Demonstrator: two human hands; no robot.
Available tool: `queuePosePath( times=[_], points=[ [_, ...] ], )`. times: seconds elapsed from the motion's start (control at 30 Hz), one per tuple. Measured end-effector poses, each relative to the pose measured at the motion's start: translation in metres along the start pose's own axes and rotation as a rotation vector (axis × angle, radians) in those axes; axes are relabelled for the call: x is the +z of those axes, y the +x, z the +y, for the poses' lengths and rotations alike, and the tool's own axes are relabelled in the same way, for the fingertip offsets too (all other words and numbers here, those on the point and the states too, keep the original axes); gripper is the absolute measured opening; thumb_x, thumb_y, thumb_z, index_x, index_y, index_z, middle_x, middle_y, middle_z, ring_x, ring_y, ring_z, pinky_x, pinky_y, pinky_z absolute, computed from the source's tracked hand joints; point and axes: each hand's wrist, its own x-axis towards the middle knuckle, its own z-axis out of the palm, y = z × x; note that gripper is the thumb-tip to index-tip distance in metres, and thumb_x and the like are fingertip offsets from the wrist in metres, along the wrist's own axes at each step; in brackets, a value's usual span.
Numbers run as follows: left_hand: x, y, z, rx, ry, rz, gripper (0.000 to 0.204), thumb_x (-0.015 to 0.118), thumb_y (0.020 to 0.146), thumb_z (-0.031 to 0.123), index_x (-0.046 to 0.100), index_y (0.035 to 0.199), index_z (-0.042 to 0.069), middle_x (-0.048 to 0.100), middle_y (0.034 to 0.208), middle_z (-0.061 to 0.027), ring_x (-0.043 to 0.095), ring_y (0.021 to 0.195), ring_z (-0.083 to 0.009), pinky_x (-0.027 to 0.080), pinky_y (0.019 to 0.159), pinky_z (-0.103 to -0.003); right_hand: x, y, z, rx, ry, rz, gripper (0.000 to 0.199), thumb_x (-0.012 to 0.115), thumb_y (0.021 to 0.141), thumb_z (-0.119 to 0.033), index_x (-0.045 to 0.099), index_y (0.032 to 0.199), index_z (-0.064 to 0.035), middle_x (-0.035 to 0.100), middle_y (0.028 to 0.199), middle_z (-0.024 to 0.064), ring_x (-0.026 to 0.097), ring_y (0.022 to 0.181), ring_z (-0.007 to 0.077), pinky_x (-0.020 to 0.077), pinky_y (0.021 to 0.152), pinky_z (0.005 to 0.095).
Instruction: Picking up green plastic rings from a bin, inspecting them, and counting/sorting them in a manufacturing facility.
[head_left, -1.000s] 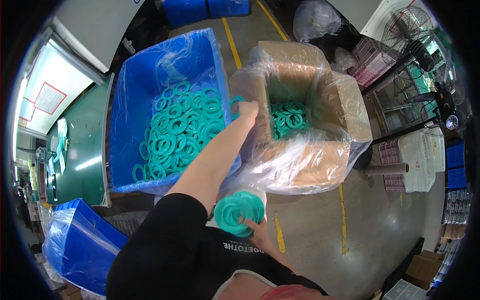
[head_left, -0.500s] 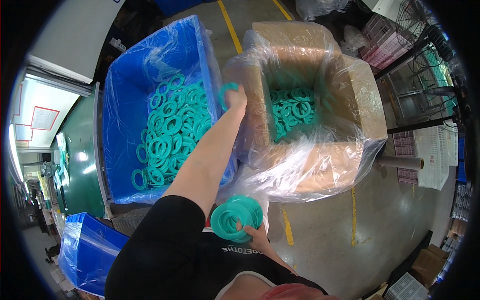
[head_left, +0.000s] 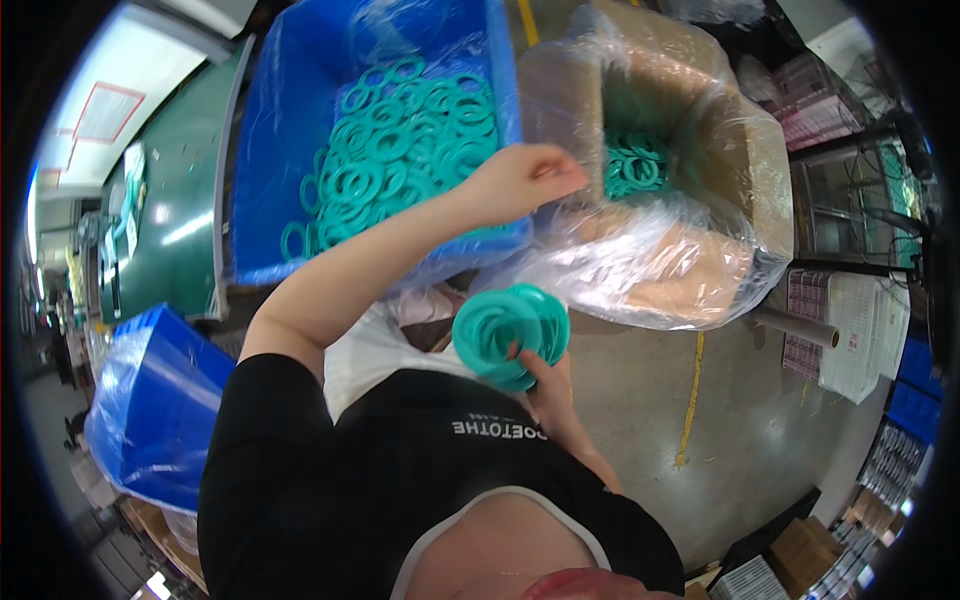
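Note:
My right hand [head_left: 543, 385] grips a stack of teal plastic rings [head_left: 497, 338] in front of my chest, thumb over the rim and the fingers partly hidden behind. My left hand [head_left: 535, 178] reaches across the gap between a blue bin and a cardboard box, its fingers loosely curled and a little apart; no ring shows in it. Many loose teal rings [head_left: 385, 145] lie heaped in the plastic-lined blue bin [head_left: 285, 110] on the left. More teal rings [head_left: 637, 168] rest at the bottom of the plastic-lined cardboard box [head_left: 765, 165] on the right.
A green-topped table [head_left: 170, 220] stands at the left, with another plastic-covered blue bin [head_left: 180, 420] below it. On the right are a cardboard tube [head_left: 800, 325], a white crate [head_left: 865, 335] and a dark metal rack [head_left: 850, 205]. Yellow lines [head_left: 692, 400] mark the floor.
The ring in my left hand is gone from it, and that hand has moved right, nearer the cardboard box. My right hand still holds its stack. The whole view has shifted.

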Motion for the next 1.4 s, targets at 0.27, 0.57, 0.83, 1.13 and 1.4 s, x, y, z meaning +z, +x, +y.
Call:
queuePosePath(
  times=[0.27, 0.57, 0.83, 1.13, 1.4],
  points=[
    [-0.028, -0.268, -0.047, -0.341, 0.021, 0.295, 0.033, 0.071, 0.079, 0.023, 0.055, 0.1, 0.003, 0.05, 0.059, -0.0007, 0.048, 0.054, -0.0099, 0.037, 0.051, -0.029, 0.049, -0.001, 0.046, -0.018, -0.119, -0.066, 0.038, 0.071, 0.077, -0.01, 0.053, 0.109, 0.0001, 0.064, 0.086, 0.0088, 0.062, 0.077, 0.0167, 0.0519, 0.073, 0.03],
    [-0.015, -0.355, -0.045, 0.103, 0.68, 0.206, 0.019, 0.066, 0.078, 0.02, 0.057, 0.091, 0.01, 0.058, 0.079, -0.0058, 0.059, 0.075, -0.0262, 0.049, 0.063, -0.039, 0.129, -0.015, 0.073, 0.041, -0.289, -0.135, 0.033, 0.071, 0.08, -0.011, 0.054, 0.107, -0.0016, 0.063, 0.089, 0.0071, 0.06, 0.085, 0.0146, 0.0486, 0.077, 0.0295],
    [-0.046, -0.387, -0.064, -0.148, -0.344, 0.593, 0.021, 0.052, 0.093, 0.026, 0.058, 0.09, 0.006, 0.039, 0.056, 0.003, 0.04, 0.048, -0.0115, 0.033, 0.047, -0.025, 0.128, -0.017, 0.073, 0.008, -0.416, -0.158, 0.033, 0.072, 0.08, -0.012, 0.055, 0.107, -0.0031, 0.062, 0.089, 0.0054, 0.058, 0.082, 0.015, 0.0473, 0.076, 0.03],
    [-0.033, -0.396, -0.075, -0.383, -1.024, 0.106, 0.029, 0.045, 0.098, 0.032, 0.059, 0.091, 0.007, 0.028, 0.058, 0.0116, 0.022, 0.049, 0.0006, 0.017, 0.044, -0.017, 0.123, 0.005, 0.077, 0.127, -0.533, -0.234, 0.05, 0.075, 0.075, -0.013, 0.051, 0.117, -0.0011, 0.062, 0.101, 0.0059, 0.06, 0.089, 0.015, 0.0469, 0.083, 0.0305],
    [-0.015, -0.382, -0.075, -0.253, -1.206, 0.211, 0.027, 0.046, 0.098, 0.032, 0.055, 0.108, 0.009, 0.035, 0.065, 0.0096, 0.025, 0.052, -0.0007, 0.022, 0.047, -0.018, 0.125, -0.002, 0.083, -0.087, -0.398, -0.101, 0.053, 0.074, 0.075, -0.008, 0.048, 0.12, -0.0002, 0.059, 0.109, 0.0078, 0.058, 0.097, 0.0169, 0.0466, 0.087, 0.032]
  ],
)
